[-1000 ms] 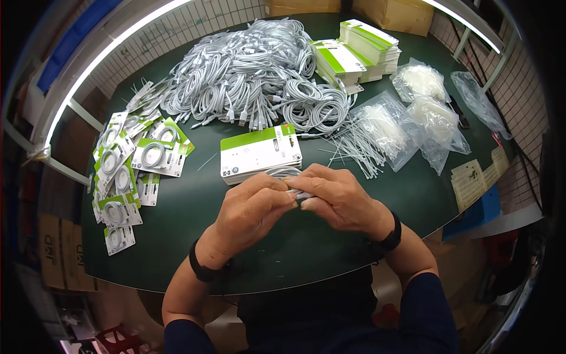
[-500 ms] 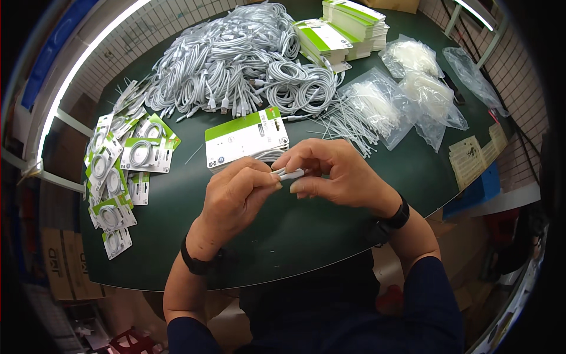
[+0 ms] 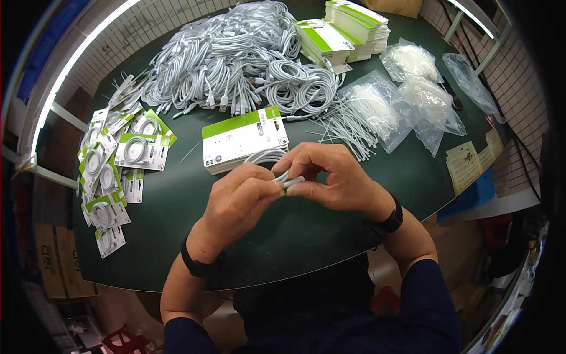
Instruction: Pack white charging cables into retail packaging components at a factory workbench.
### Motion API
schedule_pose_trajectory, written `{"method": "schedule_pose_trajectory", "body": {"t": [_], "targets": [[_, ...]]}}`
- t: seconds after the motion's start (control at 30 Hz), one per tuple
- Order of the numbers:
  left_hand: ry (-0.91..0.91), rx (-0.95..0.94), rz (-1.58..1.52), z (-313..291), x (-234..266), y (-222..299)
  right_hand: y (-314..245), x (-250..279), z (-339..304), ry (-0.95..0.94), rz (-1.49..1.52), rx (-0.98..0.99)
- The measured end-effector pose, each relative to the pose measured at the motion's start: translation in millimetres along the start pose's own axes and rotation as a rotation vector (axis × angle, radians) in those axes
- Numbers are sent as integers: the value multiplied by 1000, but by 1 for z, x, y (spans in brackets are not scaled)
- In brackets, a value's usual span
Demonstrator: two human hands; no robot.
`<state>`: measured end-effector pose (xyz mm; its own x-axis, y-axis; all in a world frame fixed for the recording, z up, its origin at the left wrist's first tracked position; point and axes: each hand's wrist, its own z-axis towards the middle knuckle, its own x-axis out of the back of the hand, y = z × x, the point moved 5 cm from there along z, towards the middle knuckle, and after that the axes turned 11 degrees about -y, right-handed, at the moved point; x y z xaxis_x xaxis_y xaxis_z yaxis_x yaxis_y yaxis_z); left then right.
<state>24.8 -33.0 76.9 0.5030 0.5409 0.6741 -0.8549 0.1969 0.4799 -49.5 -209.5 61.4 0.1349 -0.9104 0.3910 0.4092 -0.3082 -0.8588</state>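
A coiled white charging cable is held between my two hands, over the near edge of a stack of green-and-white backing cards. My left hand pinches the coil from the left. Thumb and fingers of my right hand close on the cable's right side, by a white connector end. The fingers partly cover the lower part of the coil. Behind the cards lies a big heap of coiled white cables. Loose white cable ties are spread to the right of the card stack.
Carded cables lie overlapping along the table's left side. Taller card stacks stand at the back. Clear plastic bags of ties rest at the right, near paper sheets by the table edge. A single tie lies left of the cards.
My right thumb and fingers have closed in on the connector end, and the hands are slightly closer together. More of the coil shows above my fingers.
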Motion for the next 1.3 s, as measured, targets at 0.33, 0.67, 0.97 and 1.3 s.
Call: {"method": "schedule_pose_trajectory", "body": {"t": [0.33,0.67,0.97,1.3], "targets": [[-360,-207,175,-9,-9,42,-8,-12,-8,-590,77,-199],[-266,-213,250,-11,-4,32,-14,-11,-2,-283,52,-35],[-205,-213,249,-7,3,28,-25,-8,0,-155,-270,204],[-181,-198,222,-11,5,19,-25,-17,-1,-84,-364,262]]}}
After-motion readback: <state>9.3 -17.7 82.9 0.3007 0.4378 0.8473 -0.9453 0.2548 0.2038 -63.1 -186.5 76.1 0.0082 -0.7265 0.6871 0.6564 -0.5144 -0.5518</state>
